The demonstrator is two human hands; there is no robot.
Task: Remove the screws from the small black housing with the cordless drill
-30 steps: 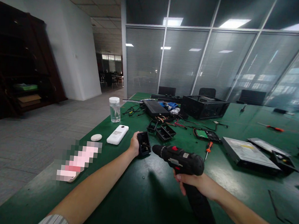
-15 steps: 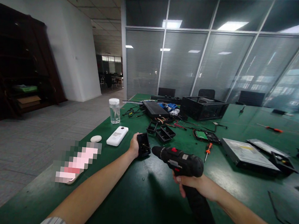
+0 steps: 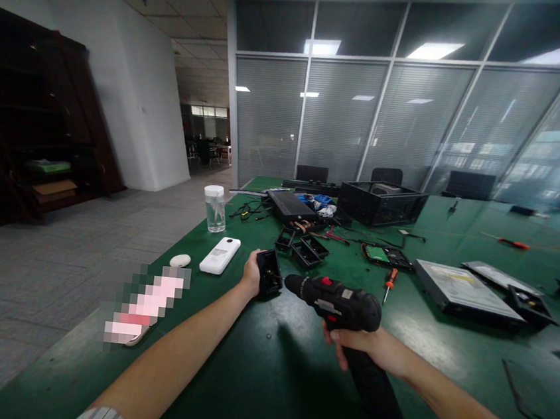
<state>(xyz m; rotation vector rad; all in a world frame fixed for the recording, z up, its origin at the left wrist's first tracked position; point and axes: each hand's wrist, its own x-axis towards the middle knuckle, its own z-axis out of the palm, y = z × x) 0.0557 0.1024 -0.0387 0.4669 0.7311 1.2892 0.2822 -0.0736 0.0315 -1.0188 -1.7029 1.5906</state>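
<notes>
1. A person's left hand (image 3: pixel 252 272) curls around the side of a small black box (image 3: pixel 270 274), its open face tilted toward the tool at right; most of the fingers are hidden behind it.
2. The right hand (image 3: pixel 370 347) is wrapped around the handle of a black drill (image 3: pixel 338 301), its nose aimed left at the box. Whether the drill's tip touches inside cannot be told.
3. Both the box and the drill are held over the near middle of a green table (image 3: pixel 236 388).
4. Just beyond the box sit black frames (image 3: pixel 308 250); to the right lies an orange-handled screwdriver (image 3: pixel 391 279), near a green circuit board (image 3: pixel 378 252).
5. Farther right rests a silver metal box (image 3: pixel 466 290).
6. Along the left edge stand a clear jar (image 3: pixel 215 213) with a white lid, a white handheld device (image 3: pixel 220 256) and a small white oval object (image 3: pixel 180 261), with a blurred-out pink item (image 3: pixel 150 302) nearest the person.
7. At the far side, cables (image 3: pixel 247 210) lie left of a black open case (image 3: pixel 380 205), before a glass wall (image 3: pixel 264 118).
</notes>
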